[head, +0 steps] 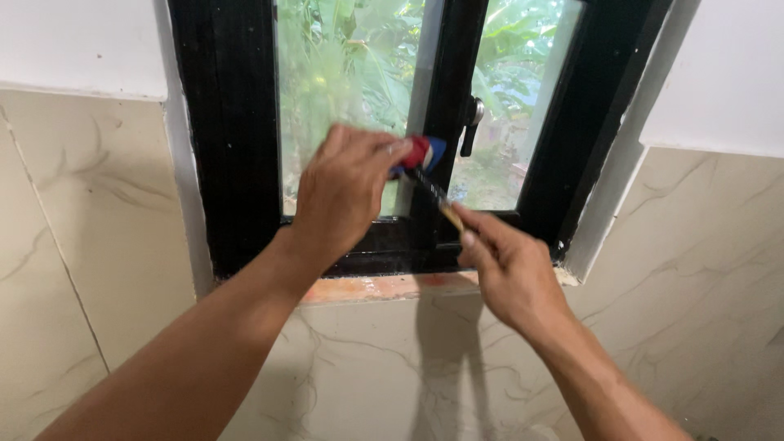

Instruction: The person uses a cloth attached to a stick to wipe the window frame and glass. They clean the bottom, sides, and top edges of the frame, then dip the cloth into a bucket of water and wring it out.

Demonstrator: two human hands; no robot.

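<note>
1. I'm holding the small brush [443, 206] against the black window frame [233, 147], right at the centre mullion just above the bottom rail; its pale wooden handle is slanting down into my right hand [510, 265].
2. My right hand is pinching the handle end between fingertips and thumb, a light grasp, which I judge is best for short, controlled strokes along the narrow bar.
3. My left hand [343, 192] is clenched around a red and blue thing [423, 153], held up beside the bristle end; I cannot tell just what it is.
4. I'm judging that the tip needs keeping on the black metal and off the glass pane [347, 73] just beside it.
5. The window handle [471, 122] is sitting close above the brush, so I'm reckoning on working below it.
6. Beneath, the reddish sill strip [384, 287] and the marbled wall tiles [98, 245] look easy to mark, so I'd be going slowly.
</note>
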